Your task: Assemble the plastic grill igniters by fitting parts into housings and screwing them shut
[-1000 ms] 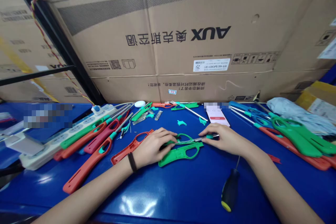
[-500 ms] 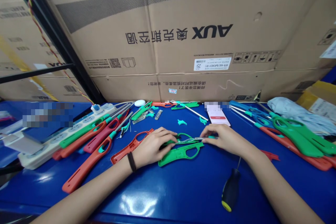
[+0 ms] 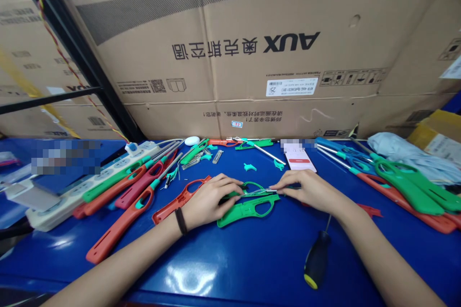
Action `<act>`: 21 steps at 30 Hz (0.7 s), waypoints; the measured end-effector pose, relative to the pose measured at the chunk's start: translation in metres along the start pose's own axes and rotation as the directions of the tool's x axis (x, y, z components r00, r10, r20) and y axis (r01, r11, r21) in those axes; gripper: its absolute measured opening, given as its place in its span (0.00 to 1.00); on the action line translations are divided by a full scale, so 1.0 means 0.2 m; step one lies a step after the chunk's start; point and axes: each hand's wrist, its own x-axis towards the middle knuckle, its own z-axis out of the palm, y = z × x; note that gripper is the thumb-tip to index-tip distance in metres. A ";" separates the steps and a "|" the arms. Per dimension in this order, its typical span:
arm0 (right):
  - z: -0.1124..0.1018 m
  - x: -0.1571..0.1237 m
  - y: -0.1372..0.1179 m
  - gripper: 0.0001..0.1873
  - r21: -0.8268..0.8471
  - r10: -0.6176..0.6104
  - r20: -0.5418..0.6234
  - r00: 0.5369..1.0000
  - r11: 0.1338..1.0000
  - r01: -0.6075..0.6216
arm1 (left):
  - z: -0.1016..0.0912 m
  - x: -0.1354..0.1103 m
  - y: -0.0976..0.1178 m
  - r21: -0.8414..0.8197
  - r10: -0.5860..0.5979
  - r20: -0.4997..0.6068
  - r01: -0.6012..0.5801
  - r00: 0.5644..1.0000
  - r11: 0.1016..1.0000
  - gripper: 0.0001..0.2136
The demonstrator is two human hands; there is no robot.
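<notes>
My left hand [image 3: 216,196] is closed over the near end of a green lighter shell half [image 3: 255,185], which has thin wires along it. My right hand [image 3: 308,188] pinches a thin metal piece [image 3: 269,191] at the shell's right end; the fingers partly hide it. Just below both, a second green shell half [image 3: 239,212], with its inner side up, lies on the table. Behind my left wrist is an orange-red shell half [image 3: 173,205], partly covered by the hand. A black and yellow screwdriver [image 3: 317,259] lies below my right forearm.
Several long lighters [image 3: 120,228] lie to the left by a white power strip [image 3: 50,211]; more [image 3: 406,187] lie right. Small turquoise parts [image 3: 249,167] and a phone [image 3: 300,160] sit behind my hands. A large cardboard box [image 3: 230,72] walls off the blue table's [image 3: 273,268] back.
My right fingertips have shifted slightly left along the metal piece, closer to the green shell half. My left hand stays in place.
</notes>
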 end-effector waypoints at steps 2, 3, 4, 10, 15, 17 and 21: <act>0.00 0.00 0.00 0.12 0.005 -0.006 0.008 1.000 1.000 0.006 | 0.00 0.00 0.00 -0.002 -0.001 -0.005 0.001 1.000 1.000 0.08; 0.01 0.00 0.01 0.12 0.004 -0.007 0.011 1.000 1.000 0.007 | 0.00 0.00 0.00 -0.004 -0.002 -0.008 0.002 1.000 1.000 0.08; 0.01 0.00 0.01 0.12 -0.001 -0.008 0.010 1.000 1.000 0.008 | 0.00 0.00 0.00 -0.006 -0.003 -0.010 0.002 1.000 1.000 0.08; 0.01 0.00 0.01 0.11 -0.068 -0.033 -0.008 0.999 0.997 0.033 | 0.00 0.00 0.00 -0.014 -0.003 -0.012 0.003 1.000 1.000 0.08; 0.01 0.01 -0.02 0.12 -0.142 -0.006 -0.002 1.000 0.990 0.005 | 0.00 0.00 0.00 -0.017 -0.001 -0.016 0.001 1.000 1.000 0.08; 0.01 0.01 -0.03 0.11 -0.163 0.003 -0.003 1.000 0.987 -0.004 | 0.00 0.01 0.00 -0.019 -0.002 -0.019 0.002 1.000 1.000 0.08; 0.01 0.02 -0.04 0.09 -0.182 0.002 0.003 1.000 0.983 -0.001 | 0.00 0.01 0.01 -0.021 -0.007 -0.018 0.007 1.000 1.000 0.08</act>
